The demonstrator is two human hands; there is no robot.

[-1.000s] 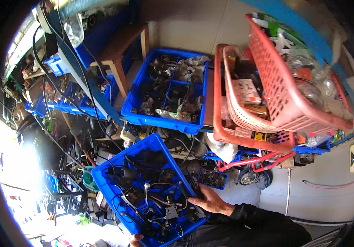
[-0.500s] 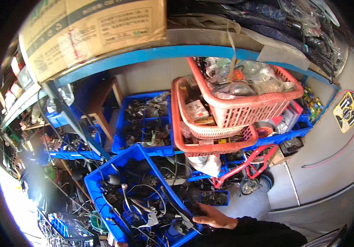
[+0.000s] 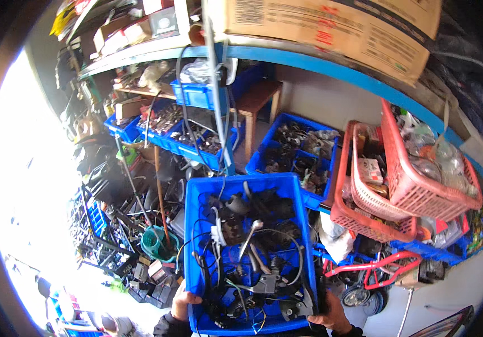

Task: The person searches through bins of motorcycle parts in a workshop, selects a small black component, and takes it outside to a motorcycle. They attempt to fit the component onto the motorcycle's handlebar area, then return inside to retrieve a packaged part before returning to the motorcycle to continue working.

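A blue plastic bin is held up in front of me between both hands. My left hand grips its lower left edge, thumb over the rim. On the opposite side my right hand is closed round the lower right edge. Inside lie loose used parts: a grey metal lever part, a white-and-silver piece, cables, thin wires and dark pieces. Most fingers of both hands are hidden behind the bin's walls.
Behind the bin stands a blue-framed shelf with several blue bins and a small wooden stand. Stacked red baskets are at the right, above a red metal frame. A green bucket and heaped parts lie left. A cardboard box sits overhead.
My view has swung left, so the shelf and baskets now appear further right. The bin has gone from tilted to nearly square before me, and my left hand shows more.
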